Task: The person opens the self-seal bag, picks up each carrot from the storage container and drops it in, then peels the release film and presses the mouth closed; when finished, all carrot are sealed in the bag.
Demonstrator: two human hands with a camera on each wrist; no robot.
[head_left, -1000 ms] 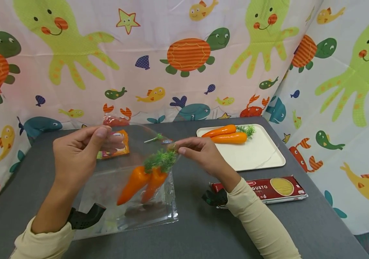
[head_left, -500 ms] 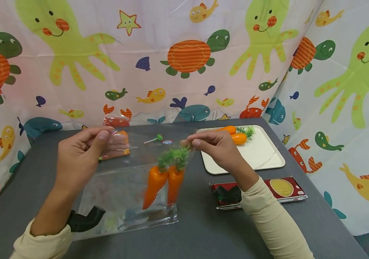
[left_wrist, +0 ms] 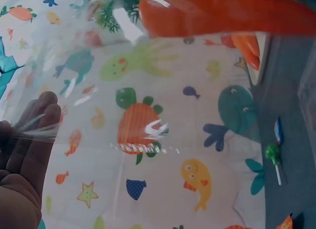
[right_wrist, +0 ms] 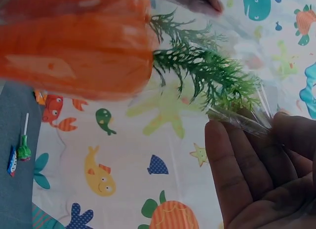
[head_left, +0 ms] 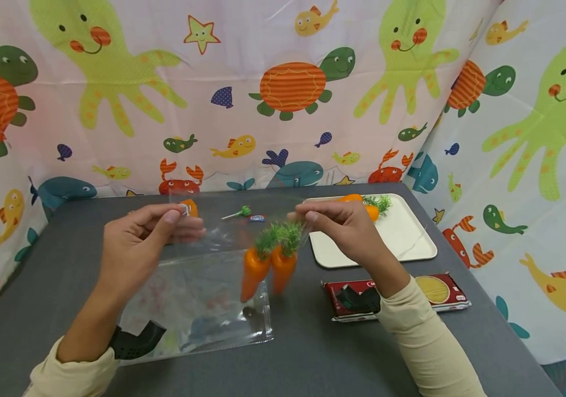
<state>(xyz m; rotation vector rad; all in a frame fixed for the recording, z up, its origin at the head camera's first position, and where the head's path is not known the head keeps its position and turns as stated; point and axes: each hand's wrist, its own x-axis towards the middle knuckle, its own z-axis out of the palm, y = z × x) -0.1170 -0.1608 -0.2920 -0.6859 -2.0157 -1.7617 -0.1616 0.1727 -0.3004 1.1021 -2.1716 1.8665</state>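
Observation:
A clear plastic bag (head_left: 198, 300) hangs stretched between both hands above the grey table (head_left: 292, 353). My left hand (head_left: 181, 221) pinches its top left edge; in the left wrist view the fingers (left_wrist: 29, 140) press the film. My right hand (head_left: 302, 216) pinches the top right corner, and its fingers (right_wrist: 247, 160) grip crinkled plastic in the right wrist view. Two orange toy carrots (head_left: 268, 267) with green tops (head_left: 280, 237) hang upright inside the bag at its right side. They fill the top of both wrist views, the carrots (left_wrist: 222, 14) and the carrots (right_wrist: 74, 46).
A cream tray (head_left: 402, 242) at the right holds two more carrots (head_left: 371, 208), partly behind my right hand. A red pasta box (head_left: 431, 289) lies in front of it. A green lollipop (head_left: 240, 212), a small candy (head_left: 257, 218) and an orange packet (head_left: 190, 207) lie behind the bag. Printed curtains enclose the table.
My right hand has moved right and slightly up, pulling the bag's top taut. The carrots slid rightward inside and now hang upright instead of slanting.

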